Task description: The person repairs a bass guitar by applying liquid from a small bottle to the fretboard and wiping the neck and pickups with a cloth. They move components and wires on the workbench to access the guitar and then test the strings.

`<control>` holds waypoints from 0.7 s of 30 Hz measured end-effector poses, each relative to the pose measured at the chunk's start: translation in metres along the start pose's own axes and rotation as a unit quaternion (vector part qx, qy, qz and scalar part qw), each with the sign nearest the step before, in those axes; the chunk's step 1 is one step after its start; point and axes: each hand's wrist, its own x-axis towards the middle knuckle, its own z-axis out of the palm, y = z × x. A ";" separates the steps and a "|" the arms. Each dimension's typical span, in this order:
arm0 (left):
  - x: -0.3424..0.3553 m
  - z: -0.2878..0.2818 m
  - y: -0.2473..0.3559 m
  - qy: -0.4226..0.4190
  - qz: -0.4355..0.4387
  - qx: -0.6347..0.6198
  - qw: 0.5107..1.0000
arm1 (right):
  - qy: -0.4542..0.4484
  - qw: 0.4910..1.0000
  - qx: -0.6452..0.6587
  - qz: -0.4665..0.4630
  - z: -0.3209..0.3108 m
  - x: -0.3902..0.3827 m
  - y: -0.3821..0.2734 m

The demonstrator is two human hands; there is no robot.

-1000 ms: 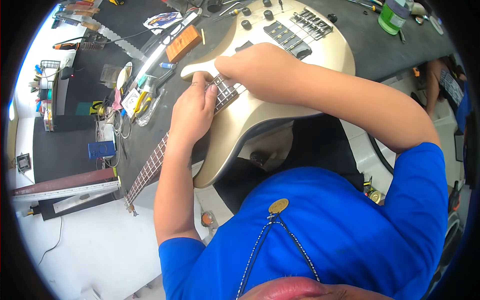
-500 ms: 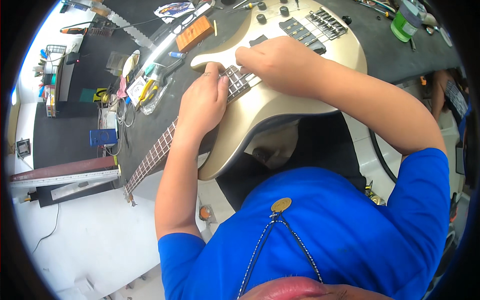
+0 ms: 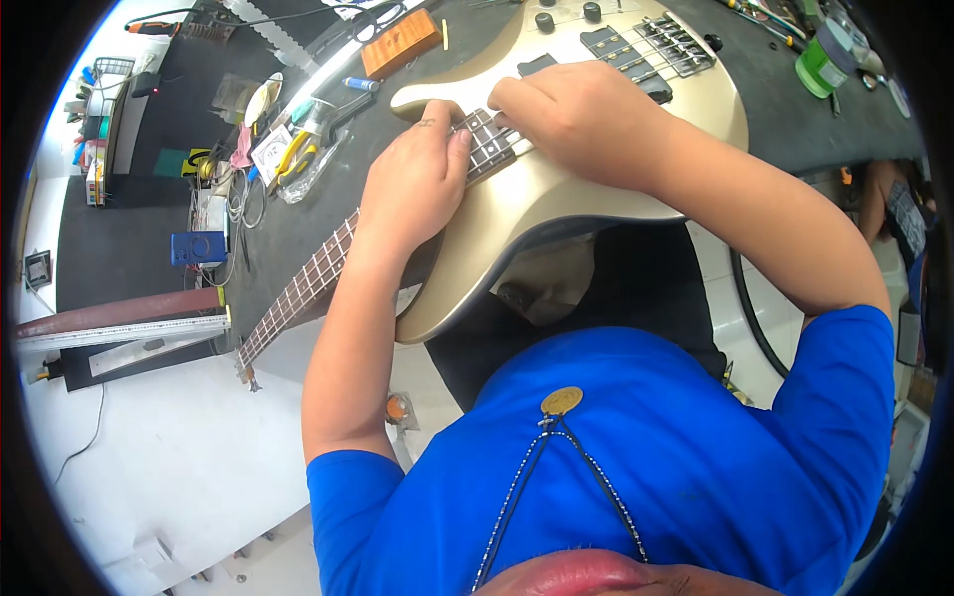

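A gold bass guitar (image 3: 537, 204) lies on its back across the dark bench, its fretted neck (image 3: 318, 273) pointing to the lower left. My left hand (image 3: 412, 189) wraps round the neck close to the body, the thumb along the near side of the fretboard. Just right of it, my right hand (image 3: 586, 119) is closed over the strings at the fretboard's end, thumb and forefinger bent together. Whatever lies in that pinch is hidden. Beyond the right hand sit the dark pickup (image 3: 621, 60) and the metal bridge (image 3: 678, 45).
A wooden block (image 3: 400, 45) and yellow-handled pliers (image 3: 294, 151) lie left of the guitar. A blue box (image 3: 199, 248) and a long ruler (image 3: 124, 333) are farther left. A bottle of green liquid (image 3: 825, 65) stands at the right. Another person's arm (image 3: 876, 199) shows at the right edge.
The whole view has shifted a little, with the guitar and both hands appearing slightly farther right and higher. Both hands keep nearly the same places on the guitar.
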 end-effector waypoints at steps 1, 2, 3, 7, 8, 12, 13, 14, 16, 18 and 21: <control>-0.001 0.000 0.000 0.003 0.000 0.000 1.000 | -0.012 1.000 -0.007 -0.004 -0.001 0.000 -0.001; -0.001 0.002 0.001 0.004 -0.003 0.001 1.000 | -0.013 1.000 -0.005 -0.006 0.000 -0.002 0.001; -0.001 0.003 0.001 0.013 -0.001 0.005 1.000 | -0.010 0.999 0.005 -0.043 0.002 -0.005 0.003; -0.001 0.005 -0.002 0.027 0.011 0.011 1.000 | -0.017 0.996 0.085 0.024 0.004 -0.005 0.013; -0.001 0.004 -0.001 0.028 0.010 0.011 1.000 | -0.026 0.993 0.099 0.054 0.006 -0.003 0.014; -0.001 0.005 -0.001 0.024 0.003 0.007 1.000 | -0.014 0.987 0.114 0.111 0.008 0.005 0.007; -0.001 0.006 -0.001 0.023 0.005 0.005 1.000 | -0.019 0.985 0.121 0.125 0.005 0.009 0.004; -0.002 0.006 -0.002 0.023 0.005 0.005 1.000 | -0.023 0.982 0.128 0.140 0.001 0.011 0.003; -0.002 0.005 -0.003 0.031 0.012 0.007 0.999 | -0.051 0.989 0.099 0.095 -0.003 0.012 0.006; -0.004 0.005 -0.002 0.032 0.008 0.008 0.999 | -0.078 0.993 0.069 0.049 -0.004 0.009 0.009; -0.002 0.005 -0.001 0.031 0.007 0.005 0.999 | -0.046 0.998 0.053 0.001 -0.004 0.004 0.010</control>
